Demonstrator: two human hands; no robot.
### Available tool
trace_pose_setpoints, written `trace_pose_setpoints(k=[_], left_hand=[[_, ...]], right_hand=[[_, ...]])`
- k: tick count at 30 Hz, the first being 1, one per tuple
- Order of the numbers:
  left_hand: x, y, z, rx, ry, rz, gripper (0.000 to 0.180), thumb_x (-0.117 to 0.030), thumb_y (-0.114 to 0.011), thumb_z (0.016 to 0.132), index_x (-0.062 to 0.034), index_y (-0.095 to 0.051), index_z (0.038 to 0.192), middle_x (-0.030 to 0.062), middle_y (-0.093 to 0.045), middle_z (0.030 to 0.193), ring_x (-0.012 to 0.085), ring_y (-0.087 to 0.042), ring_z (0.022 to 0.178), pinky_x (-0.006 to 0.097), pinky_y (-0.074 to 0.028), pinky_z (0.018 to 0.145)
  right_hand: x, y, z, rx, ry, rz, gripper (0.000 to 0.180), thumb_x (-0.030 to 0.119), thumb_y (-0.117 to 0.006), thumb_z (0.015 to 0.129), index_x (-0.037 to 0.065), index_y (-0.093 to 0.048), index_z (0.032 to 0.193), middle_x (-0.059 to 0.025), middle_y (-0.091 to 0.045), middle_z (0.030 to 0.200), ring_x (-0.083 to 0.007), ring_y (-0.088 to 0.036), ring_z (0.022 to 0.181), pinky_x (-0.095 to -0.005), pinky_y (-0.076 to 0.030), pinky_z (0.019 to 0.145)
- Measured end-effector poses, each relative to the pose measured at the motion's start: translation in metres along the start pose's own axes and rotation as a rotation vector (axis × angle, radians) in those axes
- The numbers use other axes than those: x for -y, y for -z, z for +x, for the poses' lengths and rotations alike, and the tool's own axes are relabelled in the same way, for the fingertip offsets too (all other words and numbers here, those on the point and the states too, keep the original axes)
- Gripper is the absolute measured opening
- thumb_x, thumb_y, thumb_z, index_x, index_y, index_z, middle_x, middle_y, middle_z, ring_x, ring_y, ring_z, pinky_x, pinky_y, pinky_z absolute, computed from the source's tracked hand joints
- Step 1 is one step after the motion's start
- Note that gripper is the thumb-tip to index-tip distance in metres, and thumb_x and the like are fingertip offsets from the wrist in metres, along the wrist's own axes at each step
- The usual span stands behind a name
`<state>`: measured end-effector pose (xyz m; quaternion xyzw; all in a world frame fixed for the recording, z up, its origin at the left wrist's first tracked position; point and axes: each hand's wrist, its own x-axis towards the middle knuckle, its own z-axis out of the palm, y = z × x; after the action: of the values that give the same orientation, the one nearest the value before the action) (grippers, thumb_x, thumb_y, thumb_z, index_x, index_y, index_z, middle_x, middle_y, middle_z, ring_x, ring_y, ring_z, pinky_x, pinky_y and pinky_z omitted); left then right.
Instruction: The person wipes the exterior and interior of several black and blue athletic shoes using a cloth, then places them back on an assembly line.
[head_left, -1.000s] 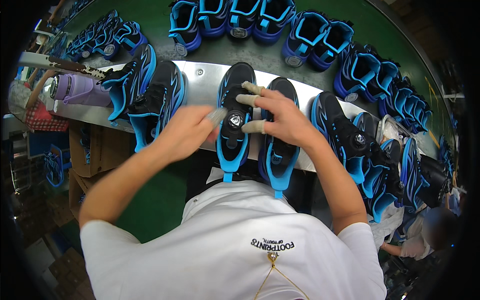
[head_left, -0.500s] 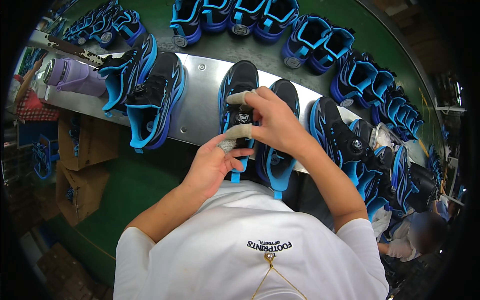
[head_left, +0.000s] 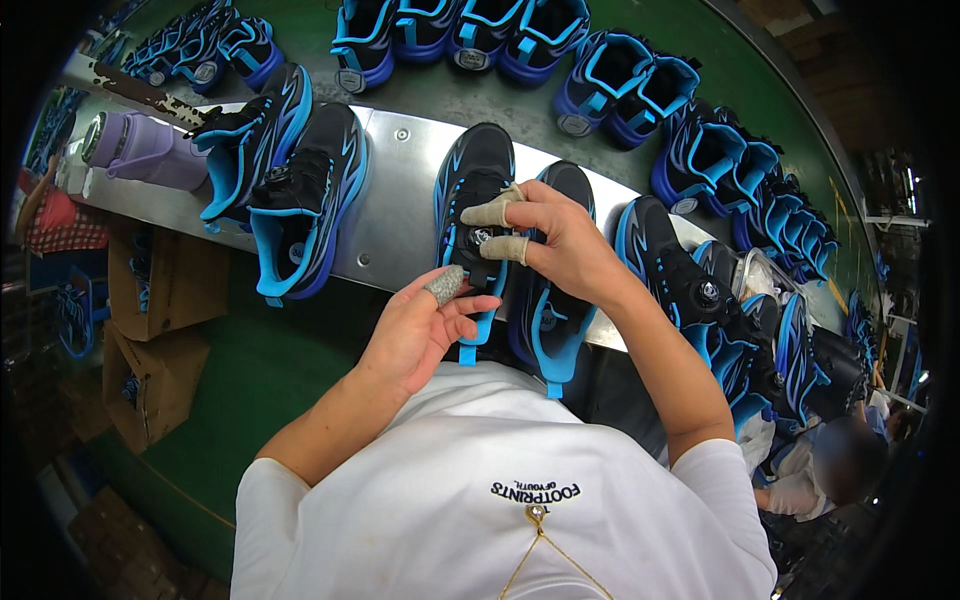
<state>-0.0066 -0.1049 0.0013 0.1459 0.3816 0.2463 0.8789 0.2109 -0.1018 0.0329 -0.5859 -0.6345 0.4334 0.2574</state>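
Observation:
In the middle, a black sneaker with blue trim lies on the metal ledge, toe pointing away. Its round lacing dial is on the tongue. My right hand has thumb and index finger, in beige cloth finger covers, closed about this dial. My left hand is at the sneaker's collar, palm partly up. Its thumb wears a grey knitted cover and stands apart from the loosely bent fingers, which touch or hover over the opening. Beside it on the right lies a matching sneaker, partly hidden by my right hand.
A pair of sneakers stands left on the ledge, by a lilac bottle. More sneakers crowd the right end, and several line the green surface beyond. Cardboard boxes are lower left. Another person is at lower right.
My hands have moved apart: the right thumb has left the left thumb and come up beside the dial. My left thumb has lifted away from the tongue. The view has shifted slightly.

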Motion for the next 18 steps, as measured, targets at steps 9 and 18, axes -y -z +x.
trace_pose_setpoints(k=[9, 18], left_hand=[[-0.001, -0.01, -0.002, -0.048, -0.106, 0.385, 0.02, -0.006, -0.05, 0.097, 0.0018, -0.06, 0.113, 0.0154, -0.062, 0.11, 0.0234, -0.066, 0.092, 0.033, -0.054, 0.077], [0.015, -0.046, 0.013, 0.39, -0.655, 1.789, 0.032, -0.036, -0.062, 0.093, -0.013, -0.06, 0.116, 0.0222, -0.058, 0.071, 0.0401, -0.062, 0.065, 0.049, -0.05, 0.06]], right_hand=[[-0.014, -0.029, -0.018, -0.245, 0.442, -0.511, 0.056, 0.008, -0.067, 0.081, 0.005, -0.055, 0.136, -0.0181, -0.057, 0.133, -0.0346, -0.058, 0.119, -0.0407, -0.047, 0.1], [0.014, 0.105, 0.098, -0.424, 0.184, -0.611, 0.065, 0.062, -0.064, 0.084, 0.012, -0.065, 0.126, -0.0195, -0.07, 0.106, -0.0376, -0.066, 0.101, -0.0475, -0.053, 0.083]])
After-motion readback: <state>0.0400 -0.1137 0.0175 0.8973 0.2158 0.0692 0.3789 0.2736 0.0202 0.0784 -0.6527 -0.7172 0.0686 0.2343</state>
